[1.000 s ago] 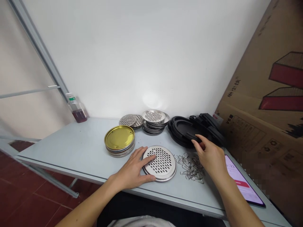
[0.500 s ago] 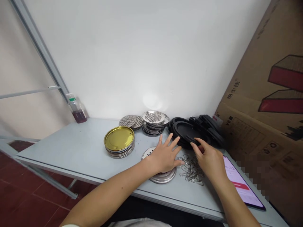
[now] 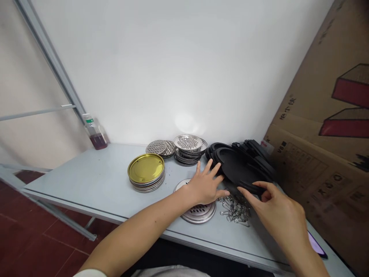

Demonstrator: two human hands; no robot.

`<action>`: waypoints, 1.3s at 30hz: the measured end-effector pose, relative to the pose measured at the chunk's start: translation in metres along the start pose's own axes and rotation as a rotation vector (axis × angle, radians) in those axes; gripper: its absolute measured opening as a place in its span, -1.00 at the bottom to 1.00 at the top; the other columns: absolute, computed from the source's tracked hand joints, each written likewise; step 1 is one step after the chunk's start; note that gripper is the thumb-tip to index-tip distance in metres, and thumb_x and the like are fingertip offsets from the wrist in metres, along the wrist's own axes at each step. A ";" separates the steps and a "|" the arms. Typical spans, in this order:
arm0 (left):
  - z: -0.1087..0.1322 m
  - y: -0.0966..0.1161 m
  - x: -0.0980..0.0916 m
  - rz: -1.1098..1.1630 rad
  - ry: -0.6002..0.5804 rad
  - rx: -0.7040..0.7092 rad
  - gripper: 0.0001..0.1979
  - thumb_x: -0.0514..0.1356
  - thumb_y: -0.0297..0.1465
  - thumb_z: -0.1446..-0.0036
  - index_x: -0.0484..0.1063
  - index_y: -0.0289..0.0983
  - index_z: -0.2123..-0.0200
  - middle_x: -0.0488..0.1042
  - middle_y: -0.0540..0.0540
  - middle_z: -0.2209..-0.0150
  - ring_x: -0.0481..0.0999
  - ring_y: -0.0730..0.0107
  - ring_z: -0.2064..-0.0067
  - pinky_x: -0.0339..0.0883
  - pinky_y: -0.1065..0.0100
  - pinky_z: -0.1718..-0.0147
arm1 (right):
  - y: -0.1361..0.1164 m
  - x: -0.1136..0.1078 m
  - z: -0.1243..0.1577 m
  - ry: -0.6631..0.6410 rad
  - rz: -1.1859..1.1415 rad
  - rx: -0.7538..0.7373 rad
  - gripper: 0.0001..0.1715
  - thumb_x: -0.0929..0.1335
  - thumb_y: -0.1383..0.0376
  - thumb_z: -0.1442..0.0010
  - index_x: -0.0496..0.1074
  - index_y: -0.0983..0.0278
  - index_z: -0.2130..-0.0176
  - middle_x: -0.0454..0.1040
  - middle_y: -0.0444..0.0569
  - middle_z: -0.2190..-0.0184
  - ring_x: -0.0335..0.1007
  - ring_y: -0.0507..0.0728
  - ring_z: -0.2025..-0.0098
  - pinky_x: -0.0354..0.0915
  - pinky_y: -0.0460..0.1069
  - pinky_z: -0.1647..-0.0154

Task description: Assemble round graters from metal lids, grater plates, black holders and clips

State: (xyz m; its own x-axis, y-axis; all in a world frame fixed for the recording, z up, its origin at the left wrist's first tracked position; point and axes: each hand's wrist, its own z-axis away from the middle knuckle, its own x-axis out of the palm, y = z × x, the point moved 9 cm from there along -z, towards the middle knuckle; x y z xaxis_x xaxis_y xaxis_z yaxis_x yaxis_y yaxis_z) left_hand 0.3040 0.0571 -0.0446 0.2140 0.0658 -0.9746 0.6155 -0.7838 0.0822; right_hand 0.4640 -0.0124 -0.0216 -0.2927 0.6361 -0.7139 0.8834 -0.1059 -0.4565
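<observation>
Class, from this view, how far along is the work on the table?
Done: one slotted disc lies flat before the person. In hand: the right hand grips a black disc by its rim, the left hand touching its left edge. Left: the wire clips lie untouched, and stacks of gold lids and perforated discs wait.
</observation>
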 end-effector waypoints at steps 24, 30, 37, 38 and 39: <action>0.146 -0.086 -0.004 1.827 0.383 -0.672 -0.66 0.26 -0.19 -0.23 0.54 -0.22 0.01 0.60 -0.09 0.12 0.56 0.40 0.19 0.39 0.41 0.13 | -0.087 0.048 0.055 -0.801 -0.537 -0.406 -0.70 0.44 0.32 -0.06 0.42 0.15 0.15 0.42 -0.18 0.36 0.40 0.10 0.27 0.26 -0.01 0.17; 0.155 -0.087 -0.009 1.833 0.377 -0.704 -0.50 0.35 -0.45 -0.10 0.46 -0.26 -0.13 0.58 -0.18 0.05 0.56 0.32 0.08 0.41 0.42 0.10 | -0.081 0.056 0.056 -0.675 -0.542 -0.418 -0.24 0.45 0.20 -0.14 0.19 0.00 -0.27 0.45 -0.05 -0.04 0.40 0.18 -0.06 0.26 0.07 -0.11; 0.153 -0.095 -0.019 1.766 0.575 -0.692 -0.33 0.37 -0.50 -0.04 0.33 -0.13 -0.23 0.49 -0.15 -0.09 0.51 0.25 -0.01 0.47 0.42 0.19 | -0.051 0.073 0.049 -0.510 -0.342 -0.235 -0.21 0.29 -0.02 -0.28 0.03 0.17 -0.35 0.41 0.13 -0.14 0.32 0.29 -0.18 0.25 0.21 -0.17; 0.153 -0.095 -0.018 1.751 0.578 -0.698 -0.30 0.37 -0.50 -0.03 0.31 -0.12 -0.25 0.45 -0.15 -0.14 0.48 0.21 -0.05 0.48 0.40 0.21 | -0.052 0.073 0.047 -0.471 -0.300 -0.229 -0.30 0.25 -0.01 -0.31 0.13 0.23 -0.31 0.46 0.15 -0.07 0.37 0.31 -0.13 0.28 0.21 -0.13; 0.152 -0.094 -0.017 1.737 0.582 -0.705 -0.28 0.38 -0.50 -0.02 0.29 -0.10 -0.25 0.39 -0.15 -0.20 0.45 0.16 -0.10 0.49 0.39 0.22 | -0.056 0.072 0.044 -0.436 -0.256 -0.243 -0.35 0.24 0.01 -0.32 0.22 0.29 -0.26 0.50 0.17 0.00 0.39 0.32 -0.08 0.29 0.21 -0.09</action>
State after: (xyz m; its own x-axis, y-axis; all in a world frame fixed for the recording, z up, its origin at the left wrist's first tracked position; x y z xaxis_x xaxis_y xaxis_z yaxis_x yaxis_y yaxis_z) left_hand 0.1269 0.0354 -0.0675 0.9103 -0.0985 0.4020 -0.3899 0.1215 0.9128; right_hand 0.3771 0.0059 -0.0711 -0.5878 0.2375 -0.7733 0.8079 0.2224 -0.5458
